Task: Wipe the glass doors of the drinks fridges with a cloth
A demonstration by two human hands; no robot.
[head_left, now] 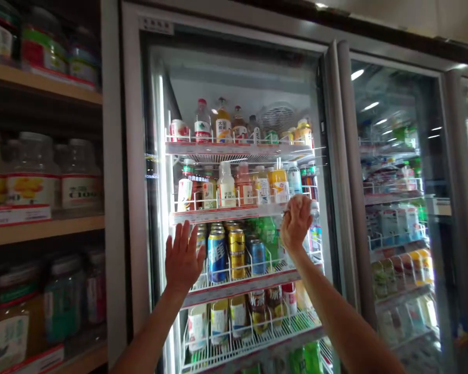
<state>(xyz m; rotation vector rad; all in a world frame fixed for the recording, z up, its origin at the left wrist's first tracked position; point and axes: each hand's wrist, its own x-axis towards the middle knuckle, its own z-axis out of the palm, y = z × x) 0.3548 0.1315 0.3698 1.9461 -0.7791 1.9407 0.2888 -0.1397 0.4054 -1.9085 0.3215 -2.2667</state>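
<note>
In the head view, my left hand (182, 258) is raised with its fingers stretched out, its palm toward the glass door (237, 70) of a lit drinks fridge. It holds nothing and looks to rest flat on the glass at the left. Farther right and a little higher, my right hand (295, 224) is closed around a crumpled white cloth (299, 199) at the glass. Most of the cloth is hidden by the fingers. Behind the door, a blue can (217, 254), a gold can (237, 253) and several bottles stand on wire shelves.
The door's grey metal frame (337, 171) runs upright on the right. Beyond it stands a second glass-door fridge (393, 208) with packed shelves. On the left, a wooden shelf (42, 228) holds several jars, close to the fridge's side frame.
</note>
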